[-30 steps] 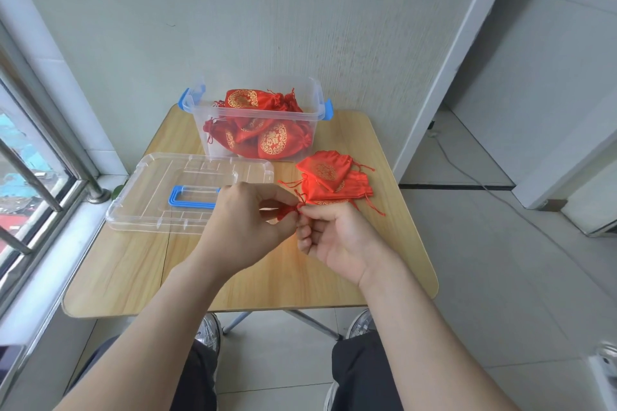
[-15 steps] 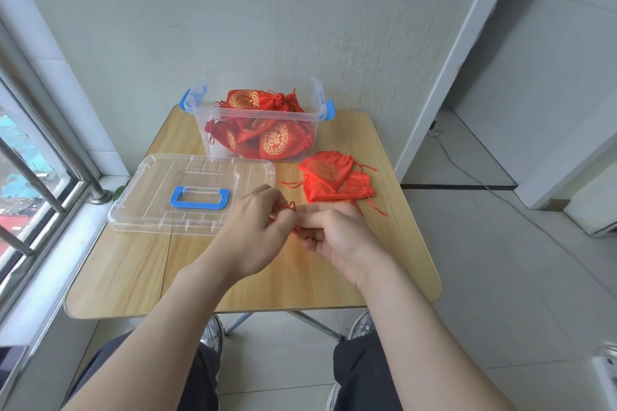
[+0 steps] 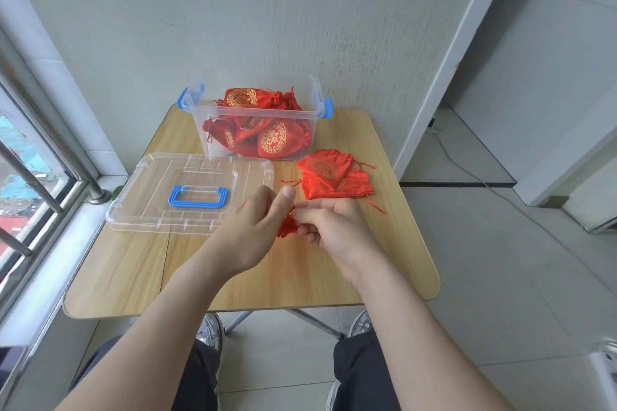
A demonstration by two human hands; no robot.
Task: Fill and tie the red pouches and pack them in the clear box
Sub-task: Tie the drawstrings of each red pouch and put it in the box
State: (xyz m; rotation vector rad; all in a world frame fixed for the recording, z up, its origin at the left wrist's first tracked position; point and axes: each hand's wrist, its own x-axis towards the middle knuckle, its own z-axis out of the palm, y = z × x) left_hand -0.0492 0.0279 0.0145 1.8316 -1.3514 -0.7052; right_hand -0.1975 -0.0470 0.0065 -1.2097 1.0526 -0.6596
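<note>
Red pouch [image 3: 286, 227]: left hand [image 3: 248, 230] grip curled on it, right hand [image 3: 337, 227] pinching drawstring [image 3: 293, 208]; gold emblems [image 3: 272, 141] unreadable.

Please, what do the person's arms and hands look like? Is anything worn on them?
The left hand and the right hand are bare: no gloves, rings or watch are visible. The left forearm and the right forearm are also uncovered; no sleeve shows.

A pale textured wall [image 3: 300, 10] fills the upper centre. A barred window [image 3: 30, 177] runs down the left edge, daylight behind it. The wooden desk [image 3: 133, 270] stands mid-frame on grey floor tiles [image 3: 517, 277].
</note>
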